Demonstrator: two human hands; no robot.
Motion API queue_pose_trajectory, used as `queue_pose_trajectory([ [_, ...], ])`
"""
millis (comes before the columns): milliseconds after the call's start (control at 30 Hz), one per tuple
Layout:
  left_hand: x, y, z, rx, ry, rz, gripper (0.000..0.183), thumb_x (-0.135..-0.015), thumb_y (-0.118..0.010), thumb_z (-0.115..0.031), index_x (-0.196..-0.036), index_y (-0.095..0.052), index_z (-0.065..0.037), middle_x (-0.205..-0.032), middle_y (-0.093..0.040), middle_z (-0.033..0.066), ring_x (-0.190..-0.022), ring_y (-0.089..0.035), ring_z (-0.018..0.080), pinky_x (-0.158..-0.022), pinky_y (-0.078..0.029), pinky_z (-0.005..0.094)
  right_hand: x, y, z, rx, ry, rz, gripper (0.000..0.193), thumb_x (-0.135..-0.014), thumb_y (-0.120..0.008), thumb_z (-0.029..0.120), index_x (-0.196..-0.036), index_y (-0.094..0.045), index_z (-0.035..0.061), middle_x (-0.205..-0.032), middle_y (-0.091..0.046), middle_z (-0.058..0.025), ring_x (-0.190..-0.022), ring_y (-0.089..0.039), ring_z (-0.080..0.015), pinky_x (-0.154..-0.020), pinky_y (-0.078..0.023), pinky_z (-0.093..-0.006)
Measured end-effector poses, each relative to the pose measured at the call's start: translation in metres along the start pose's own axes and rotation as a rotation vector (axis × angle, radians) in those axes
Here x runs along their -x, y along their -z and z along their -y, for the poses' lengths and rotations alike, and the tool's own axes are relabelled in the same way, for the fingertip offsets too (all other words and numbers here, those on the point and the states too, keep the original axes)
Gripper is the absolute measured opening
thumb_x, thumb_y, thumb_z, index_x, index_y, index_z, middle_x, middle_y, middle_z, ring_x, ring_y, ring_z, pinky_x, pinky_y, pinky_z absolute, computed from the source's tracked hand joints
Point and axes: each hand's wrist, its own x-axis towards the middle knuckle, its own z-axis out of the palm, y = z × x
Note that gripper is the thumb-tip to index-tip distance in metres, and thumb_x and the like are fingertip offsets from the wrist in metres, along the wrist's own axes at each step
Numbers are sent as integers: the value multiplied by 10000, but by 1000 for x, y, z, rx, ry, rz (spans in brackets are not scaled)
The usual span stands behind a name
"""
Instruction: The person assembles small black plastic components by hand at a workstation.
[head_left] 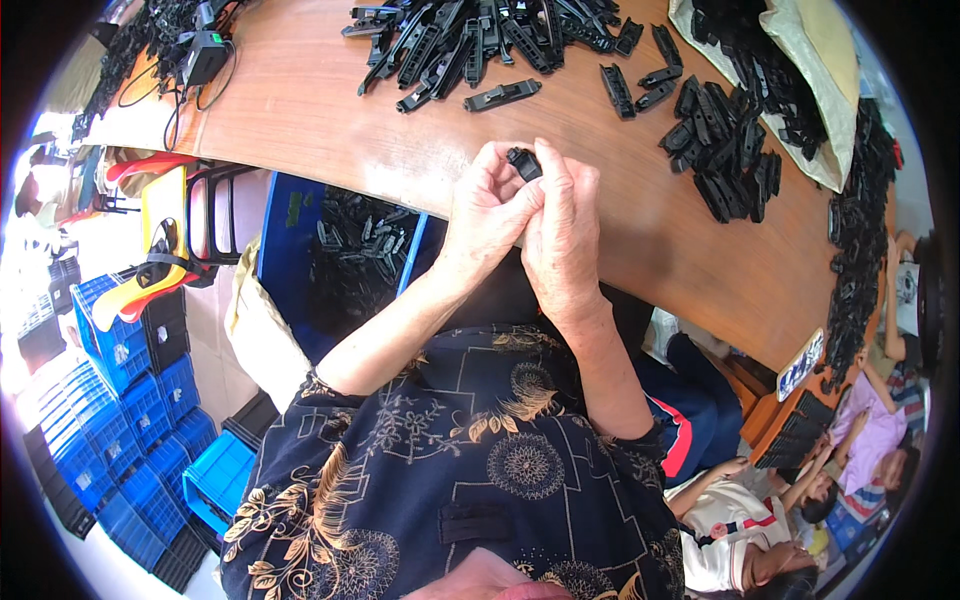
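Observation:
Both my hands meet over the near edge of the wooden table. Between them is a small black plastic part, tilted and partly hidden by the fingers. My left hand is closed on it, thumb and fingers pinching. My right hand also closes on the part, its thumb and forefinger at the upper end. Beyond the hands, a single long black plastic piece lies apart from a heap of similar long pieces.
Shorter black parts lie in a pile at the right, beside an open pale sack of parts. Below the table's left edge stands a blue bin holding black parts. Blue crates are stacked at the left. Other people sit at the right.

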Motion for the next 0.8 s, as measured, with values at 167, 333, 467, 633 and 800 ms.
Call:
queue_pose_trajectory([
  [167,-7,12,-18,18,117,10,292,-911,-662,-110,-1166,-551,-21,-1031,-654,71,-889,-628,114,-787,-520,243,-4,22,8,43,3,69,554,-811,-685,54,-1318,-462,40,-1190,-520,-178,-1074,-513,-371,-919,-424,-441],
  [333,-1,21,-39,60,123,136,306,-908,-636,-43,-1196,-534,-29,-1119,-649,109,-1026,-619,155,-930,-505,309,-8,41,-2,-414,-411,358,525,-824,-749,199,-1252,-509,12,-1134,-580,-173,-1020,-581,-274,-871,-472,-375],
  [467,-1,25,-44,32,120,130,300,-903,-641,-60,-1184,-542,-23,-1087,-660,126,-1023,-629,177,-925,-512,322,-15,36,6,-503,-522,425,415,-839,-744,188,-1154,-553,-1,-964,-641,-123,-839,-626,-182,-744,-501,-309],
  [633,-6,31,-45,55,112,125,253,-897,-649,-69,-1133,-569,-22,-1041,-675,128,-974,-644,176,-895,-517,307,-15,23,11,-532,-575,340,266,-844,-735,156,-995,-579,4,-927,-655,-97,-806,-621,-127,-716,-497,-280],
  [800,-13,32,-48,6,121,107,183,-910,-645,-100,-1062,-577,-24,-966,-677,111,-908,-645,165,-838,-517,303,-25,32,4,-323,-480,527,291,-865,-706,228,-985,-568,2,-945,-657,-126,-771,-634,-235,-691,-497,-324],
])
